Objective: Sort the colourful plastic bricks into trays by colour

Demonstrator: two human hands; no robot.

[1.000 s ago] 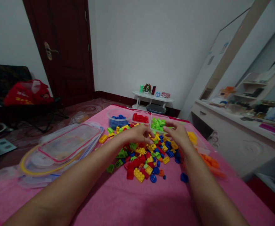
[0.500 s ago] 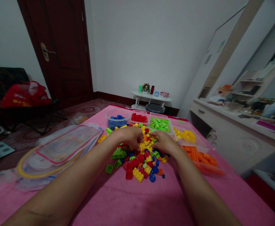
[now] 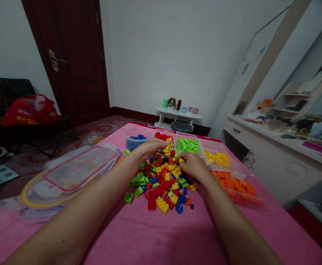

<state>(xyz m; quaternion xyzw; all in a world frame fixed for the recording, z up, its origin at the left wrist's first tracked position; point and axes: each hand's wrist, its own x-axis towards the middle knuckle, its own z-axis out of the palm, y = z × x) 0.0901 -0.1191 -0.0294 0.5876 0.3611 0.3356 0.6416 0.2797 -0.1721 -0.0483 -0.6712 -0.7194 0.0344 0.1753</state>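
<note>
A heap of small toy bricks [image 3: 163, 184] in red, yellow, green, blue and orange lies on the pink cloth [image 3: 155, 239]. My left hand [image 3: 147, 148] is raised over the far edge of the heap, its fingers pinched on a yellow brick [image 3: 168, 147] just in front of the red tub. My right hand [image 3: 192, 166] rests on the right side of the heap with curled fingers; what they hold is hidden.
Clear tubs line the far and right side: blue bricks [image 3: 136, 137], red [image 3: 163, 136], green [image 3: 188, 145], yellow [image 3: 218, 158], orange [image 3: 239, 187]. Stacked clear lids [image 3: 78, 170] lie to the left. A white dresser [image 3: 276, 158] stands at the right.
My left hand has lifted from the heap and moved away from me with a yellow brick. My right hand has stayed on the heap, shifting slightly right.
</note>
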